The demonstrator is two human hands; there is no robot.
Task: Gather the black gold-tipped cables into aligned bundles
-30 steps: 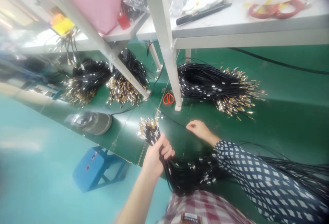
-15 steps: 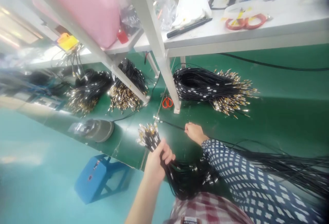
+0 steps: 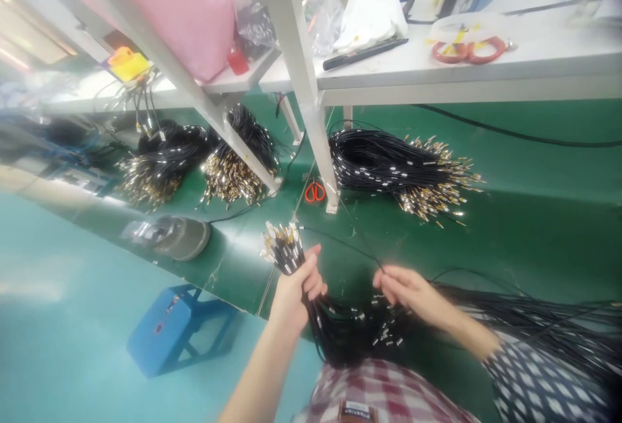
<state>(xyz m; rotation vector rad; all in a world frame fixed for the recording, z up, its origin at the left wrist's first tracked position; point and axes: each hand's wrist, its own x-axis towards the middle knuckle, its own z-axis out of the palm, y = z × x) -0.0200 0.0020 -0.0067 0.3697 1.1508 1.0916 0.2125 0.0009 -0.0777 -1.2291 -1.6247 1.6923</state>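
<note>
My left hand is closed round a bunch of thin black cables whose gold and silver connector ends stick up above my fist. The rest of that bunch hangs down into my lap. My right hand pinches a single black cable that runs left toward the bunch's connector ends. More black cables trail off to the right across the green table.
Three coiled cable bundles with gold connectors lie farther back. Red-handled scissors lie by a white shelf leg. A grey round device sits at the table edge. A blue stool stands on the floor.
My right hand has drawn back toward me and to the right, pulling the single cable with it. My left hand holds the bunch in about the same place.
</note>
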